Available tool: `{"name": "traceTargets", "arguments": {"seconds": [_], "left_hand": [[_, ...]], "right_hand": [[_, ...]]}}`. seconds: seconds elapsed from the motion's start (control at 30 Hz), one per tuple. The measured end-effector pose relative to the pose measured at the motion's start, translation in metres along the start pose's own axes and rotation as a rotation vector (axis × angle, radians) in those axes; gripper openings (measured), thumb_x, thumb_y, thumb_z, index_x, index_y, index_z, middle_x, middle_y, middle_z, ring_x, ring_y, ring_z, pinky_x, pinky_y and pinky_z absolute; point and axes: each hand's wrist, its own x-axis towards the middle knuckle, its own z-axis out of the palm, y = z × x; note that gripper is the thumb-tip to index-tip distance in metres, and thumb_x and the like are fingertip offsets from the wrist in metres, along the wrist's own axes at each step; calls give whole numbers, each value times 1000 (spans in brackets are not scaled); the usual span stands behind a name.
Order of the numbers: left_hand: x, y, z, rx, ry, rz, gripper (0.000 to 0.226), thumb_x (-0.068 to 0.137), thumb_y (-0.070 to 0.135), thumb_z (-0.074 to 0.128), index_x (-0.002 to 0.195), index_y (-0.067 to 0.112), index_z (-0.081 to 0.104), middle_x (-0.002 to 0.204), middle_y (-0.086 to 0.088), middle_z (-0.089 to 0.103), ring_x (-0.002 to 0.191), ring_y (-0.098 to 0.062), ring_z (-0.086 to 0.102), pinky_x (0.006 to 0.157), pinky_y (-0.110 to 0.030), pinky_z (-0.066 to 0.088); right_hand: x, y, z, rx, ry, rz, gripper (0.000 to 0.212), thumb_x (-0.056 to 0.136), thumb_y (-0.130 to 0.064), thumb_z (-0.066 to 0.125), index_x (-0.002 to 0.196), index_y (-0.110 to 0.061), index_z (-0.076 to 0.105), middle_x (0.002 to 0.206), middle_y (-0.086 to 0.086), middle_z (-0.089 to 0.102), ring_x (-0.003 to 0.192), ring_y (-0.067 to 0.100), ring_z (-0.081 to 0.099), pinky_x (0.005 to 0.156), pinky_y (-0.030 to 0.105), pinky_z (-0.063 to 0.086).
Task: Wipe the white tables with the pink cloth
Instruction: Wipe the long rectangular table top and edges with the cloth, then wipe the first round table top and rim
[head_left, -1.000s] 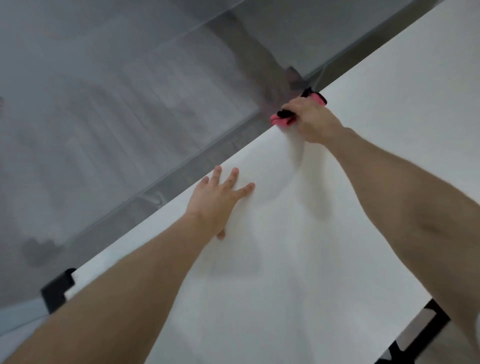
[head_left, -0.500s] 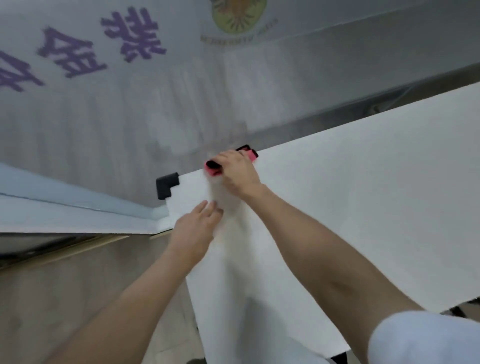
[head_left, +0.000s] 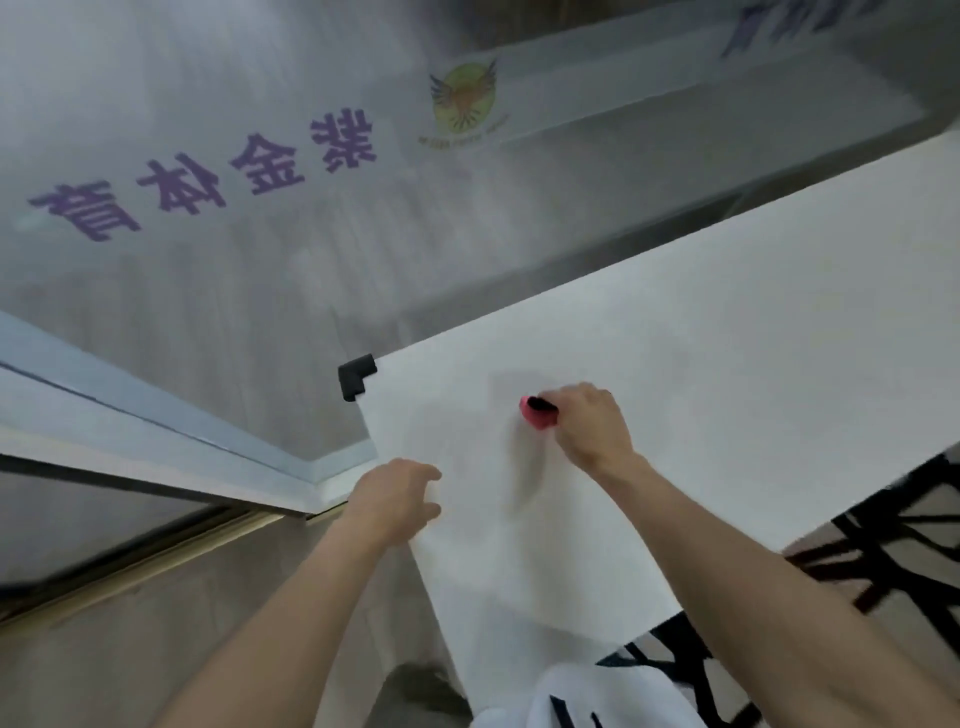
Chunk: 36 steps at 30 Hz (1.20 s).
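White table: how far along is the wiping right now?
Done: cannot tell; the white table shows no streaks or dirt marking wiped areas. In hand: the right hand grips the pink cloth on the top near the black corner guard; the left hand rests at the edge. Left: possibly the long stretch rightward.

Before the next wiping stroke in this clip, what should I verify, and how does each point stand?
1. Grip on the folded pink cloth: the right hand holds it firmly. Ok.
2. Cloth against the white rectangular table: it appears pressed flat on the top. Ok.
3. Bracing: the left hand rests at the table's near-left edge, apart from the cloth. Ok.
4. Black rubber corner guard: seated on the far-left corner, away from the cloth. Ok.
5. Dirt or streaks left on the top: the picture is too blurred. Cannot tell.
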Motion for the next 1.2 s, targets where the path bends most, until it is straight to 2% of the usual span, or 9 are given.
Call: {"name": "traceTargets", "arguments": {"seconds": [0.07,0.13,0.27,0.4,0.67,0.8,0.9,1.03,1.2], "left_hand": [[-14,6,3,21,-8,49,55,99,45,66,152,34,54,151,2,59,135,-20,58,109,-38,49],[-28,12,7,85,-19,124,54,101,45,65,152,33,53,150,2,59,134,-20,58,107,-37,49],[-61,35,18,296,3,303,53,103,44,63,154,32,52,146,1,60,133,-22,59,106,-37,48],[-95,83,39,545,46,555,49,106,44,57,152,30,53,141,2,62,130,-22,60,103,-39,51],[-180,258,99,766,140,1046,35,102,42,57,132,26,67,120,1,68,109,-23,66,85,-37,56],[-231,360,158,872,104,1277,35,102,42,61,134,27,66,123,0,67,110,-22,65,87,-40,58],[-264,447,220,1019,101,1432,38,101,47,59,135,29,65,125,0,67,116,-25,66,90,-40,57],[-306,552,301,1107,86,1572,37,103,43,55,133,25,66,127,-1,68,120,-27,66,94,-40,55],[-355,653,379,1136,26,1702,35,103,38,56,133,25,68,127,-1,70,123,-28,65,101,-38,50]], "right_hand": [[-59,16,-5,-4,47,80,23,92,-14,60,96,-33,71,82,-10,69,79,23,59,73,39,48],[-114,18,-13,24,74,166,48,86,-1,61,115,-35,77,95,-8,75,86,25,62,80,41,52],[-221,5,-44,15,133,330,52,92,-2,57,131,-33,72,102,-6,76,92,24,64,84,45,54],[-335,4,-69,3,241,426,41,95,-19,56,131,-25,74,99,-2,74,90,28,65,80,46,55],[-595,35,-57,-37,269,943,54,77,-4,66,124,-29,77,104,-2,77,98,31,70,84,43,48],[-706,68,-25,23,228,1236,50,72,-12,76,118,-31,77,97,-5,76,92,30,69,80,40,44],[-779,95,-3,28,303,1320,38,78,-19,80,114,-29,77,89,-4,74,86,31,68,73,40,40],[-865,141,2,50,272,1471,36,88,-16,71,120,-30,77,92,-3,73,88,28,67,75,42,48],[-940,194,-24,58,411,1565,59,83,-26,31,116,-28,79,89,-2,74,84,32,65,73,40,42]]}}
